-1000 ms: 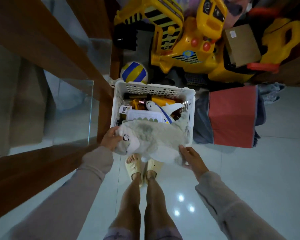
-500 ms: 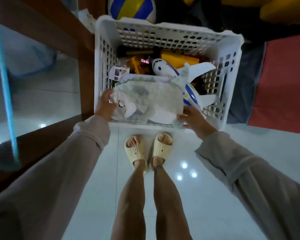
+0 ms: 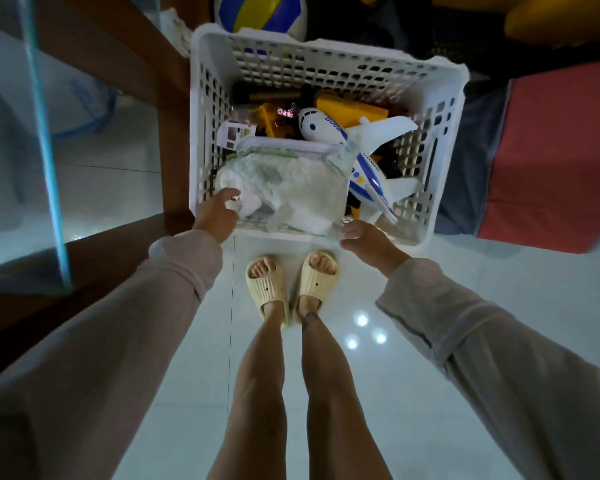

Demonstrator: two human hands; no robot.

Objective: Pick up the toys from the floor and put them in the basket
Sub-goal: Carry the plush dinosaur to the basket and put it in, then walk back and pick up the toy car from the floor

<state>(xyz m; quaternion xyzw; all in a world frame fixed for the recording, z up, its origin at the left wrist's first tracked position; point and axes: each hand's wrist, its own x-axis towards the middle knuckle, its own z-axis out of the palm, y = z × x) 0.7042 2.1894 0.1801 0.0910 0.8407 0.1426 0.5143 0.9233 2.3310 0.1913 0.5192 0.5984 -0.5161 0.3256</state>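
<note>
A white slotted basket [image 3: 440,140] stands on the floor just ahead of my feet. A grey-white plush animal [image 3: 291,188] lies inside it along the near wall, on top of other toys. Beside the plush are a white and blue toy plane [image 3: 329,129] and yellow toy pieces [image 3: 350,109]. My left hand [image 3: 215,213] reaches over the basket's near-left corner, its fingertips touching the plush's head without gripping it. My right hand [image 3: 364,237] hovers at the near rim by the plush's rear end, fingers loosely curled and holding nothing.
A blue, yellow and white ball [image 3: 260,12] sits behind the basket. A wooden post [image 3: 174,133] and a glass panel [image 3: 45,143] stand close on the left. A red and grey fabric box [image 3: 551,157] is on the right. My feet in cream slippers [image 3: 291,282] stand on glossy white tiles.
The plush went from held above the basket's near edge to lying inside it. Both hands have loosened from it and sit at the rim. The view has moved closer to the basket.
</note>
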